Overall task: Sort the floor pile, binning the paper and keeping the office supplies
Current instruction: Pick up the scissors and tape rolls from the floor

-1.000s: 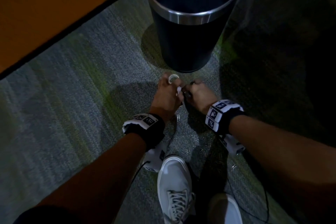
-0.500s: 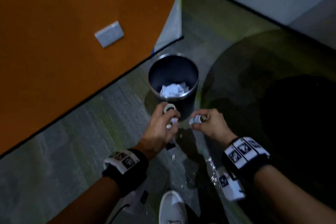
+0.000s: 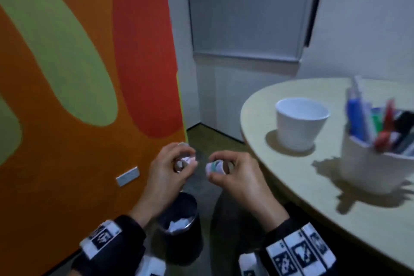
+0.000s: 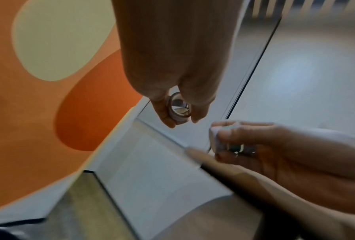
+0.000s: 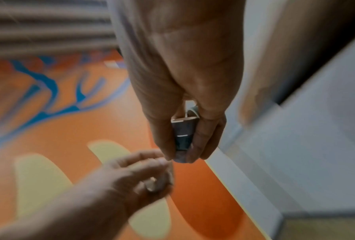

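My left hand (image 3: 186,159) is held up at about table height and grips a small clear tape roll (image 4: 179,108), with a white scrap showing at its fingertips. Just to its right, my right hand (image 3: 215,169) pinches a small white and teal item (image 3: 214,167). The right wrist view shows that item (image 5: 182,134) between thumb and fingers, too blurred to name. The two hands are close together but apart. Below them on the floor stands the dark bin (image 3: 179,246), with crumpled white paper (image 3: 180,223) inside it.
A round pale table (image 3: 291,186) lies to the right, carrying a white cup (image 3: 300,123) and a white holder full of pens (image 3: 378,141). An orange, green and red wall (image 3: 78,96) runs along the left, with a grey door (image 3: 246,18) ahead.
The view has risen from the carpet by the bin to table height. Both hands have come up from the floor, still holding their items, and the bin is now below them.
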`<state>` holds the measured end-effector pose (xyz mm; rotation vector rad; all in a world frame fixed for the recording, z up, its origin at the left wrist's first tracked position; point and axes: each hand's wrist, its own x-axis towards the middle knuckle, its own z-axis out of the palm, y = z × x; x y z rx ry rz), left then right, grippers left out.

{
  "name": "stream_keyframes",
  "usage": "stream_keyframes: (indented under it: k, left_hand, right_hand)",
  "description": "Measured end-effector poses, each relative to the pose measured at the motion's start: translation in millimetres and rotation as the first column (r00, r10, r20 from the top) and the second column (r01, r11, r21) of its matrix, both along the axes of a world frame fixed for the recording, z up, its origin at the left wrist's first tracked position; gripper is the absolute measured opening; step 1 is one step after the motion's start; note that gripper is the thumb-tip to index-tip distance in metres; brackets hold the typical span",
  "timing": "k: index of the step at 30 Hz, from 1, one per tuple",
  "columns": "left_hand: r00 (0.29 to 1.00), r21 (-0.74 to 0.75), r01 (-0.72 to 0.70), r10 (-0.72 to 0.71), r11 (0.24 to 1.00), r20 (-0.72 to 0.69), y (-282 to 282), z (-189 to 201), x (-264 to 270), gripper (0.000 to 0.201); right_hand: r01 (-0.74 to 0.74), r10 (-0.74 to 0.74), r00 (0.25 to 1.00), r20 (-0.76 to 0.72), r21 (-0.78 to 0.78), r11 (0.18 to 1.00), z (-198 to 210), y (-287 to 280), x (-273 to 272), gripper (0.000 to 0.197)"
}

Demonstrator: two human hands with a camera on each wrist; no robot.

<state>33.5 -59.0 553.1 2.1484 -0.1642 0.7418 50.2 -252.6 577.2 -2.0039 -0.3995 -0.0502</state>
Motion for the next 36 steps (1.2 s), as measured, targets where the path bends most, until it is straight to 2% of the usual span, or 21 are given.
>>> stream_keyframes:
  k: [5,9,14,16,18,21,25,28,30,32,36]
  left_hand:
    - [0.992,-0.186,0.109,-0.095,0.976,0.086,-60,68,6,0.015]
    - [0.970,-0.263,0.229,-0.197,0.937,0.143,-117,114,26,0.013]
    - [0.970,-0.333,0.241,-0.233,0.912,0.064,-170,133,73,0.017]
    - [0.967,-0.320,0.251,-0.251,0.914,0.044,-184,135,91,0.014]
    - [0.965,-0.269,0.252,-0.261,0.929,0.005,-194,136,103,0.016]
    - [0.951,-0.146,0.271,-0.288,0.952,-0.114,-200,138,108,0.034]
    - [0.882,-0.038,0.375,-0.370,0.926,-0.293,-191,146,107,0.078]
    - [0.880,-0.023,0.369,-0.357,0.929,-0.314,-177,157,104,0.088]
    - [0.883,-0.060,0.352,-0.353,0.934,-0.310,-166,162,100,0.085]
    - [0.898,-0.117,0.320,-0.341,0.940,-0.280,-154,163,97,0.069]
    - [0.930,-0.296,0.235,-0.303,0.926,-0.210,-131,155,86,0.034]
  right_hand:
    - [0.086,-0.059,0.948,0.312,-0.072,0.994,98,-59,-25,0.026]
    - [0.215,-0.141,0.901,0.410,-0.139,0.967,151,-97,-9,0.031]
    - [0.345,-0.188,0.884,0.429,-0.325,0.881,176,-114,37,0.025]
    - [0.372,-0.191,0.888,0.417,-0.411,0.832,182,-119,57,0.022]
    - [0.361,-0.178,0.909,0.377,-0.498,0.789,188,-123,72,0.029]
    - [0.319,-0.162,0.942,0.295,-0.633,0.706,192,-127,86,0.045]
    - [0.208,-0.155,0.977,0.143,-0.772,0.600,197,-130,92,0.064]
    - [0.194,-0.149,0.980,0.132,-0.811,0.552,206,-128,92,0.070]
    - [0.204,-0.121,0.979,0.164,-0.822,0.532,213,-122,90,0.059]
    - [0.239,-0.094,0.970,0.224,-0.817,0.525,223,-113,83,0.041]
    - [0.269,-0.053,0.950,0.307,-0.720,0.640,236,-88,61,0.025]
